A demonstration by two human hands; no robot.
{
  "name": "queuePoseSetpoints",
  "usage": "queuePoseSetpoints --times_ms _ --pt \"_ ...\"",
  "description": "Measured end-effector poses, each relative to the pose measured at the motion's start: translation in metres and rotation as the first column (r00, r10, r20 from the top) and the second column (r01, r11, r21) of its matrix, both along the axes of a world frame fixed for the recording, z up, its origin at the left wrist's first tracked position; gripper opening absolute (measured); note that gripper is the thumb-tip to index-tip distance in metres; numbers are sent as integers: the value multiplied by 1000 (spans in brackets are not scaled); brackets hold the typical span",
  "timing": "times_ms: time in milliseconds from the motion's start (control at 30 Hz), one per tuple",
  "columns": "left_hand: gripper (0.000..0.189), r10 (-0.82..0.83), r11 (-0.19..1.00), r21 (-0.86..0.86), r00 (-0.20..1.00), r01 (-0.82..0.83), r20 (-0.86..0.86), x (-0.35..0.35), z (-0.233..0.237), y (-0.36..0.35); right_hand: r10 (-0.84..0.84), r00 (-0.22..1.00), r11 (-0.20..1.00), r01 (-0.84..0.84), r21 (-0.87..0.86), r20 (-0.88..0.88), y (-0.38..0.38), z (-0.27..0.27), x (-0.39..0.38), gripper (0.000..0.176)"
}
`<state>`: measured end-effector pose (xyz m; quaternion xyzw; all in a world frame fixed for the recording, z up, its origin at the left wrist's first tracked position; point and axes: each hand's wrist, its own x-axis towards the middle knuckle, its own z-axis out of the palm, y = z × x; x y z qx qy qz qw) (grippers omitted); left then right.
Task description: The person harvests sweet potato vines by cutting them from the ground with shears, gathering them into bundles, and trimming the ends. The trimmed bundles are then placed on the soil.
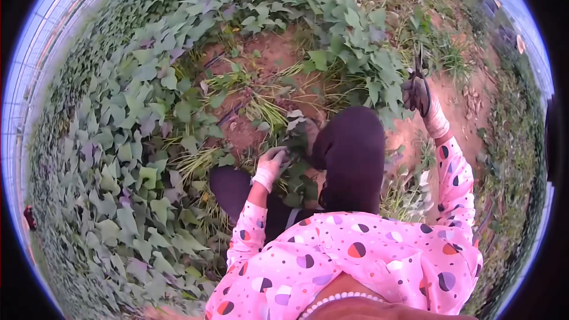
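Note:
My right hand (416, 96), in a dirty glove, is raised out to the right. It is closed around a pair of scissors (419, 70) whose blades point away from me. Between my knees, my left hand (274, 159), in a pale glove, has its fingers curled together at a leafy vine (296, 136). The stem at the fingertips is partly hidden. Several cut stems (264, 109) lie in a loose bundle on the soil just beyond that hand.
Dense heart-leaved vines (118, 172) cover the ground to the left and ahead. A dark thin hose (231, 114) crosses the bare reddish soil (243, 133). My bent knee (355, 142) stands between the hands. More soil (468, 118) and low weeds lie to the right.

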<state>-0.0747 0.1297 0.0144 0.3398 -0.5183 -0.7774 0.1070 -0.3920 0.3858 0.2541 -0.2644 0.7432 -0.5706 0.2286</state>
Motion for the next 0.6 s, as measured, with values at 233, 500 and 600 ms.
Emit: queuePoseSetpoints --times_ms 233,500,600 --pt "20 255 947 -187 966 -259 -49 6 17 -78 482 874 844 -442 304 -65 -168 18 -8 49" --pt "20 198 860 -478 980 -179 -11 -77 -10 -163 418 790 775 -568 278 449 -328 -122 -32 66" --pt "23 77 619 -785 997 -23 31 -135 -20 -189 258 673 867 -478 142 693 -352 -208 -14 60"
